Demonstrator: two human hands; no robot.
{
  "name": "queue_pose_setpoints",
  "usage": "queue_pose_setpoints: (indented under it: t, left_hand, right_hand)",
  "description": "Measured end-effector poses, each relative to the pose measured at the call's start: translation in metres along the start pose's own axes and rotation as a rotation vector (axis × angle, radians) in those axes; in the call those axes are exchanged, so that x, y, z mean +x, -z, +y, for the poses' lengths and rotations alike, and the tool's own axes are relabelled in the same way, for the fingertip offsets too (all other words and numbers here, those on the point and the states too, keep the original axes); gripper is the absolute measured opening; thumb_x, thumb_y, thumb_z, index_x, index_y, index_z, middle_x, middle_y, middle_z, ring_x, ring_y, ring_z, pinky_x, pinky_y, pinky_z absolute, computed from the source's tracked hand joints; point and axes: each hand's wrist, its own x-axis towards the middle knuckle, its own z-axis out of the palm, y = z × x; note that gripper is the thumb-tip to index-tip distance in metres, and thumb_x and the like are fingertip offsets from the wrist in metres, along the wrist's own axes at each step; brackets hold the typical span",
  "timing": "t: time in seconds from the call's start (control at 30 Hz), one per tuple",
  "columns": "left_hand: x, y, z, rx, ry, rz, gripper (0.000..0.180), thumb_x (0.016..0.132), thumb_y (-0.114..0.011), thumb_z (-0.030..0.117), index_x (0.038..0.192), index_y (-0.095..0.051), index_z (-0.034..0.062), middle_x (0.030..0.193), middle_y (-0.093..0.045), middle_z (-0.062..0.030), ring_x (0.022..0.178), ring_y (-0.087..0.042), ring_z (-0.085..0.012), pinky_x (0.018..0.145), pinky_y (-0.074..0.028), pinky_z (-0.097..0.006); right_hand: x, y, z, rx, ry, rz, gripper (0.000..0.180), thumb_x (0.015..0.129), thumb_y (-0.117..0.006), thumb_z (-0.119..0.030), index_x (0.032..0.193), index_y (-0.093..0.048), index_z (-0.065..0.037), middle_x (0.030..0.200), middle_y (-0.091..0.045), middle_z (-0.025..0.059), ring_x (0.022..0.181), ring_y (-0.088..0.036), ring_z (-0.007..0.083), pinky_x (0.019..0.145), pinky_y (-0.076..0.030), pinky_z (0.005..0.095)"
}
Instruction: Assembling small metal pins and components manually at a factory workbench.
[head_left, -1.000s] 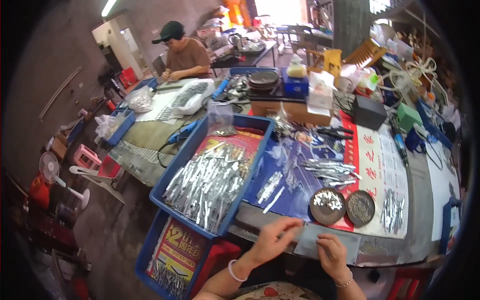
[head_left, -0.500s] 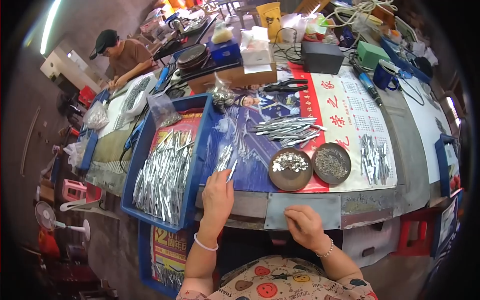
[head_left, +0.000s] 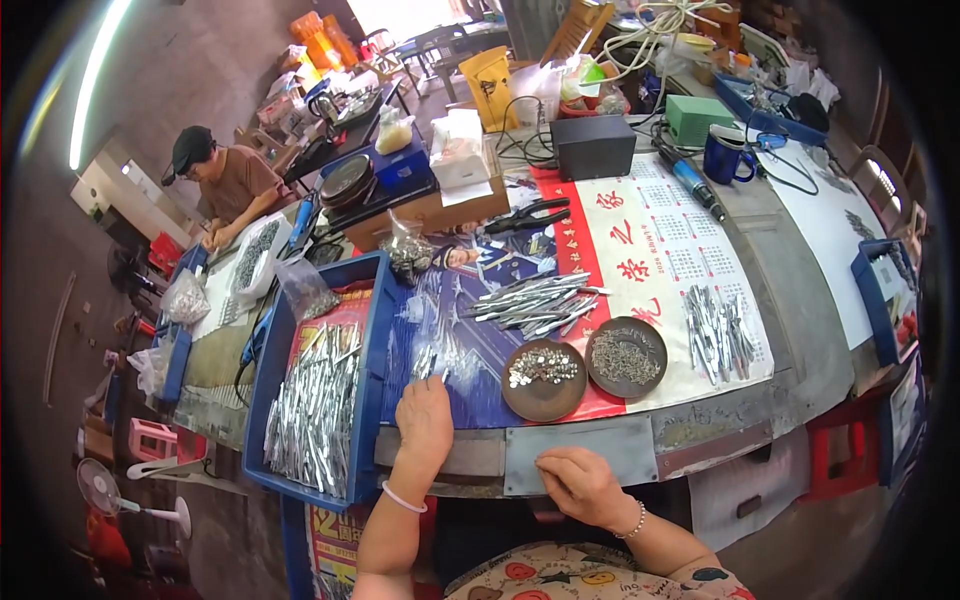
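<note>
Head view. Note the left hand [head_left: 424, 420], moved within the last second from beside the plate to the near end of a small pile of thin, silver-coloured metal strips [head_left: 425, 362] on a blue, red and white printed paper sheet [head_left: 690, 392]. Compare the strip visible past the fingertips half a second ago with the short, bright end now visible beside them. Read this, as a judgement, as work centred on the small pile, with no strip yet brought across to the other side. Rate the left grip as narrow, with fingers bunched; cannot tell whether pinched on a strip.

Find the right hand [head_left: 585, 485] still at the rectangular, grey metal plate [head_left: 620, 440] on the near edge of the grey-topped desk [head_left: 800, 275]. Rate its grip as narrow, with fingers curled inward; cannot tell whether holding any small piece.

Locate further strips in the blue, rectangular plastic tray [head_left: 376, 370], in a larger silver-coloured heap [head_left: 535, 303] and in a loose silver-coloured bunch [head_left: 718, 335] at far right. Locate the round, dark-brown bowl of shiny discs [head_left: 543, 407] just beside the round, dark-brown bowl of small grey pieces [head_left: 628, 389]. Detect no clear change there.
</note>
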Motion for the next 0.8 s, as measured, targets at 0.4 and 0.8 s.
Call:
queue_pose_setpoints:
  t: [0.4, 0.8]
  left_hand:
    - [-0.034, 0.061, 0.018, -1.104, 0.148, 0.074, 0.028, 0.083, -0.056, -0.006, 0.11, -0.056, -0.002, 0.092, -0.06, -0.0119, 0.074, -0.068, -0.0178, 0.063, -0.054, -0.026]
    - [-0.117, 0.062, 0.05, -1.634, 0.189, -0.168, 0.027, 0.09, -0.051, -0.004, 0.117, -0.052, -0.0017, 0.097, -0.06, -0.0047, 0.08, -0.059, -0.0076, 0.068, -0.049, -0.02]
  right_hand:
    - [0.004, -0.003, -0.005, -0.043, -0.039, 0.002, 0.02, 0.075, -0.064, 0.0, 0.095, -0.06, 0.001, 0.089, -0.063, 0.0147, 0.079, -0.062, 0.0303, 0.069, -0.051, 0.0365]
    - [0.017, -0.028, -0.047, 0.339, -0.399, -0.034, 0.011, 0.08, -0.065, -0.006, 0.09, -0.063, 0.0, 0.082, -0.064, 0.0108, 0.071, -0.063, 0.0186, 0.063, -0.049, 0.0294]
